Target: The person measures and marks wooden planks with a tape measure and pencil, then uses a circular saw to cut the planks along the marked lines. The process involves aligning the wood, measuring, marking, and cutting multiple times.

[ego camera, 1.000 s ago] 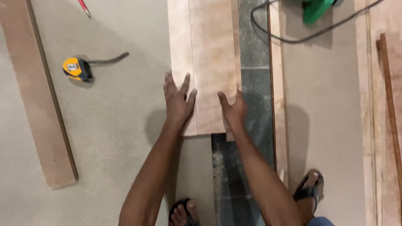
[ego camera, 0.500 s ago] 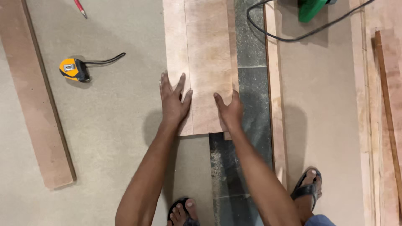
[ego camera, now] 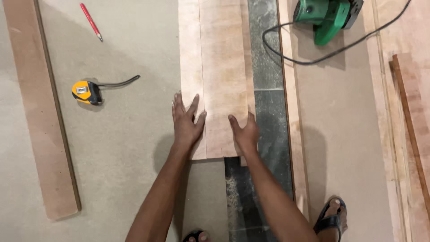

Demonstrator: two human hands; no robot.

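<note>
Two pale plywood strips (ego camera: pixel 221 67) lie stacked lengthwise on the floor in front of me, the top one offset to the right. My left hand (ego camera: pixel 186 121) rests flat on the left strip near its near end, fingers spread. My right hand (ego camera: pixel 244 131) presses on the near right corner of the upper strip, fingers curled over its edge. Neither hand lifts anything.
A yellow tape measure (ego camera: pixel 87 92) and a red pencil (ego camera: pixel 91 21) lie to the left. A long board (ego camera: pixel 42 116) lies at far left. A green power tool (ego camera: pixel 327 15) with a black cord (ego camera: pixel 286 54) sits at top right. More boards (ego camera: pixel 410 116) lie at right. My sandalled foot (ego camera: pixel 331 217) is below.
The view has shifted a little and both hands sit slightly lower in the picture; they stay pressed on the near end of the strips.
</note>
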